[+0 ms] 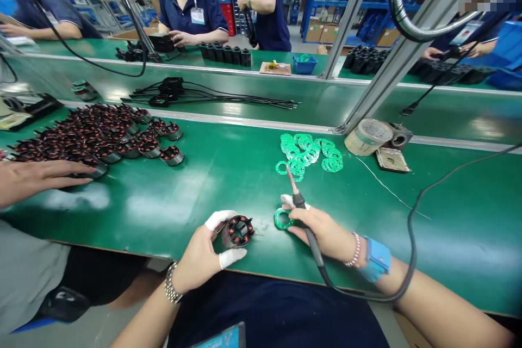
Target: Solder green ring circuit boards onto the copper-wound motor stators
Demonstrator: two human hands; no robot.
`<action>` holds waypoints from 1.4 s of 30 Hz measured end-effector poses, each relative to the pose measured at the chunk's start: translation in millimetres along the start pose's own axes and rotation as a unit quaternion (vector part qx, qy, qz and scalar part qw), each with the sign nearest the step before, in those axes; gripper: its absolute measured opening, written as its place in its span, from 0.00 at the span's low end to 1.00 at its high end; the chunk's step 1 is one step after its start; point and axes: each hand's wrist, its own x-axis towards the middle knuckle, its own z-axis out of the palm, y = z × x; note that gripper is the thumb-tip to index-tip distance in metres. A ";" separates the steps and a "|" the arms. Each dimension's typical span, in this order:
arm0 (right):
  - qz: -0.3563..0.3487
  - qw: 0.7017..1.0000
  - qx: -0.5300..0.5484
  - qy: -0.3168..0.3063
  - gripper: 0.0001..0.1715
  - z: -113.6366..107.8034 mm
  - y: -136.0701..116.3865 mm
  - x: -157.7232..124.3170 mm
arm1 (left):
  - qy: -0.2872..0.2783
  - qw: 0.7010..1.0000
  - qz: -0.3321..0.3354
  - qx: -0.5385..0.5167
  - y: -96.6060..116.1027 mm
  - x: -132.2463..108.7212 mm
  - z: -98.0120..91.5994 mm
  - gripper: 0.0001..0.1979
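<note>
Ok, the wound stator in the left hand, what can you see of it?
The wound stator is a short cylinder with a dull dark metal outer wall. Its upper end faces up and towards the right, showing dark copper-red windings in segments around a central hole. The left hand grips it around the wall, with white finger cots against it. It is tilted and sits just left of a green ring-shaped circuit board. Whether it touches the green bench top cannot be told.
</note>
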 end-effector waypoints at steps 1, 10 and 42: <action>-0.003 1.000 0.001 -0.015 0.14 1.5 -4.4 0.4 | 0.014 0.999 -0.009 -0.028 -1.7 -3.4 3.5 0.27; 0.194 0.961 0.155 0.120 0.12 21.2 -54.4 7.5 | 0.055 0.995 0.033 -0.082 3.9 -11.2 26.4 0.28; 0.112 0.981 0.056 0.149 0.11 -27.9 -36.0 -19.7 | -0.033 0.993 0.114 -0.021 9.3 17.4 17.5 0.24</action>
